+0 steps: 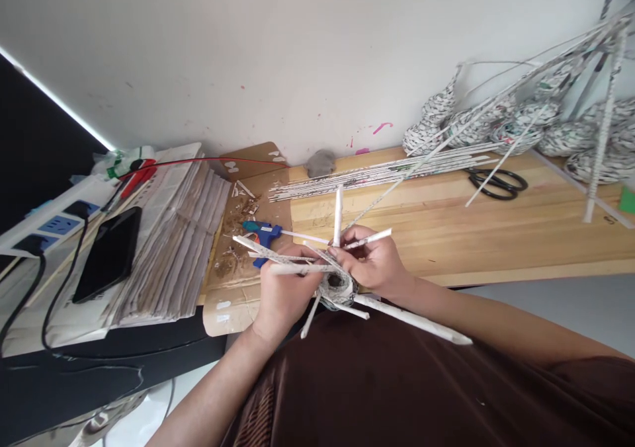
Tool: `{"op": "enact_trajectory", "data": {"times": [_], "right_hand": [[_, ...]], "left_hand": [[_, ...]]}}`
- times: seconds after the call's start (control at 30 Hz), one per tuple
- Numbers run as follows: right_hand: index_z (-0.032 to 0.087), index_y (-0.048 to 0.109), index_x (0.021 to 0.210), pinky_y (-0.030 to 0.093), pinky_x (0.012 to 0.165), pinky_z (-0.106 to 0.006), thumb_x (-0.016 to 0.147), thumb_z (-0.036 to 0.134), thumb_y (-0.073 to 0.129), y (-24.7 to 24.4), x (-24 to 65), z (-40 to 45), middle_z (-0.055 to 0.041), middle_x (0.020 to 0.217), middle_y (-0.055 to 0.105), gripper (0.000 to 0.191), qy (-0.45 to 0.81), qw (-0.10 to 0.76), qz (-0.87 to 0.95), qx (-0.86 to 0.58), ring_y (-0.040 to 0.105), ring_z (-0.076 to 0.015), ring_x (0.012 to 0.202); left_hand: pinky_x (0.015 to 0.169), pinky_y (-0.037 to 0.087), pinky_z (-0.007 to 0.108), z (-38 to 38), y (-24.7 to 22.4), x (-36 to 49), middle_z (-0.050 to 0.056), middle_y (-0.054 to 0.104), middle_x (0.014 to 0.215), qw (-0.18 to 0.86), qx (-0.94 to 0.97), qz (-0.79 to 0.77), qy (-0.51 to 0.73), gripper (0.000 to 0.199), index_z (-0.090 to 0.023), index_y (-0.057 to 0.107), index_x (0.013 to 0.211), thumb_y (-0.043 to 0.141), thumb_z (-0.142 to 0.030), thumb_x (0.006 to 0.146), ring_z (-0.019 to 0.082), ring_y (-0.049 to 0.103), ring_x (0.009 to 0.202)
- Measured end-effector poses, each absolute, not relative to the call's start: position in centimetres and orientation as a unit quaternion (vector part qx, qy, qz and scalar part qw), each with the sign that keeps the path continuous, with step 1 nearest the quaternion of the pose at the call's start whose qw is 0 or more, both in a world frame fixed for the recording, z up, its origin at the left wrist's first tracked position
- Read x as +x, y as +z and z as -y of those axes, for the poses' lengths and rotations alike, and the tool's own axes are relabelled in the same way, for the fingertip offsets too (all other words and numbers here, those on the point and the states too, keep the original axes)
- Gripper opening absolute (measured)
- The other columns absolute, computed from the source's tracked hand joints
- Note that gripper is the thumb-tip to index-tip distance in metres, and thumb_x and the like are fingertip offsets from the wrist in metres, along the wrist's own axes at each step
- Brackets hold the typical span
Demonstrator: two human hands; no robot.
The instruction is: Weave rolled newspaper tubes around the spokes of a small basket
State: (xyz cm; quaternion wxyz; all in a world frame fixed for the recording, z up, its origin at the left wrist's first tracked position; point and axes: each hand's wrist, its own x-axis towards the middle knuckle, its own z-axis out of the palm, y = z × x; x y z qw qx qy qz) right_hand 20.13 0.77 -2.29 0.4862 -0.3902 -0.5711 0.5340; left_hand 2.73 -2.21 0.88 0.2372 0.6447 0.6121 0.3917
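Observation:
A small round weave of rolled newspaper point(340, 288) is held close to my body, its paper tubes sticking out on all sides and a dark hole in its middle. My left hand point(290, 285) is closed on the weave's left side, with several tubes crossing over the fingers. On the upper right, the fingers of my right hand point(372, 258) pinch the weave beside an upright white tube. From there a long thin paper tube runs up to the right. A blue glue gun point(268, 239) lies just beyond my left hand.
Stacked newspaper point(183, 242), a black phone point(108, 255) and a power strip point(59, 215) are at left. Loose paper tubes point(372, 176) lie along the wall. Black scissors point(499, 182) and woven paper gourd shapes point(436, 120) are at right, under a long tilted tube bundle.

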Motion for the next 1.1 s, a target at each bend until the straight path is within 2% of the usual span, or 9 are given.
{"op": "enact_trajectory", "data": {"times": [0.1, 0.23, 0.4, 0.5, 0.6, 0.73, 0.87, 1.03, 1.1], "right_hand": [[0.020, 0.065, 0.087, 0.041, 0.051, -0.025, 0.087, 0.042, 0.072, -2.1, 20.2, -0.7, -0.0010, 0.070, 0.062, 0.023, 0.548, 0.495, 0.559, -0.377, 0.053, -0.0127, 0.057], [0.017, 0.072, 0.097, 0.042, 0.051, -0.025, 0.091, 0.049, 0.064, -1.7, 20.5, -0.9, -0.0011, 0.066, 0.062, 0.033, 0.583, 0.481, 0.547, -0.359, 0.053, -0.0125, 0.054], [0.017, 0.067, 0.071, 0.036, 0.040, -0.024, 0.082, 0.049, 0.070, -1.5, 20.1, -1.3, 0.0018, 0.049, 0.054, 0.034, 0.691, 0.468, 0.403, -0.376, 0.045, -0.0105, 0.041], [0.018, 0.069, 0.077, 0.035, 0.038, -0.023, 0.075, 0.039, 0.074, -1.2, 19.8, -1.1, 0.0039, 0.048, 0.053, 0.022, 0.708, 0.483, 0.337, -0.390, 0.044, -0.0101, 0.039], [0.019, 0.070, 0.084, 0.039, 0.040, -0.022, 0.071, 0.034, 0.079, -0.7, 19.6, -0.9, 0.0042, 0.053, 0.059, 0.022, 0.659, 0.535, 0.366, -0.381, 0.049, -0.0099, 0.042], [0.018, 0.072, 0.086, 0.036, 0.037, -0.020, 0.070, 0.045, 0.085, -0.5, 19.7, -1.0, 0.0042, 0.051, 0.059, 0.034, 0.663, 0.531, 0.376, -0.370, 0.046, -0.0084, 0.040], [0.016, 0.070, 0.073, 0.035, 0.034, -0.020, 0.075, 0.063, 0.076, -0.8, 19.9, -1.3, 0.0012, 0.050, 0.059, 0.048, 0.711, 0.482, 0.342, -0.381, 0.046, -0.0083, 0.037], [0.017, 0.076, 0.087, 0.043, 0.040, -0.019, 0.070, 0.061, 0.082, -0.8, 20.4, -1.2, 0.0008, 0.053, 0.062, 0.048, 0.721, 0.466, 0.342, -0.382, 0.053, -0.0097, 0.043], [0.017, 0.075, 0.081, 0.045, 0.041, -0.020, 0.068, 0.065, 0.082, -0.8, 20.6, -1.2, -0.0001, 0.053, 0.063, 0.051, 0.729, 0.462, 0.330, -0.382, 0.055, -0.0104, 0.044]], "left_hand": [[0.073, 0.057, 0.029, 2.3, 0.9, 2.9, 0.003, 0.077, 0.079, 0.222, 0.648, -0.619, 0.385, 0.008, -0.019, 0.077, 0.082, 0.070, -0.022, 0.078, 0.019, 0.071, 0.073], [0.073, 0.057, 0.030, 2.6, 1.2, 3.1, 0.004, 0.078, 0.081, 0.235, 0.642, -0.618, 0.389, 0.009, -0.019, 0.077, 0.083, 0.069, -0.021, 0.080, 0.019, 0.071, 0.074], [0.078, 0.056, 0.029, 2.8, 1.2, 3.3, 0.002, 0.075, 0.079, 0.191, 0.671, -0.579, 0.423, 0.009, -0.020, 0.075, 0.078, 0.068, -0.016, 0.080, 0.017, 0.070, 0.076], [0.076, 0.056, 0.028, 2.6, 0.9, 3.3, 0.000, 0.074, 0.077, 0.177, 0.676, -0.568, 0.434, 0.011, -0.021, 0.075, 0.077, 0.068, -0.013, 0.079, 0.016, 0.068, 0.073], [0.072, 0.056, 0.028, 2.4, 0.7, 3.4, 0.000, 0.073, 0.076, 0.173, 0.674, -0.558, 0.452, 0.011, -0.020, 0.074, 0.076, 0.069, -0.011, 0.077, 0.015, 0.068, 0.070], [0.069, 0.056, 0.026, 2.5, 0.8, 3.5, 0.000, 0.072, 0.074, 0.157, 0.690, -0.533, 0.463, 0.014, -0.020, 0.074, 0.077, 0.069, -0.007, 0.077, 0.014, 0.068, 0.069], [0.070, 0.057, 0.026, 2.8, 0.9, 3.6, 0.000, 0.072, 0.074, 0.135, 0.710, -0.506, 0.471, 0.016, -0.020, 0.075, 0.080, 0.068, -0.006, 0.077, 0.014, 0.068, 0.071], [0.071, 0.057, 0.025, 2.9, 0.9, 3.4, 0.000, 0.072, 0.074, 0.124, 0.706, -0.506, 0.479, 0.017, -0.019, 0.075, 0.079, 0.067, -0.004, 0.077, 0.013, 0.068, 0.071], [0.070, 0.057, 0.024, 3.1, 1.0, 3.4, 0.000, 0.071, 0.074, 0.119, 0.712, -0.506, 0.471, 0.018, -0.019, 0.075, 0.079, 0.066, -0.003, 0.078, 0.012, 0.068, 0.070]]}}
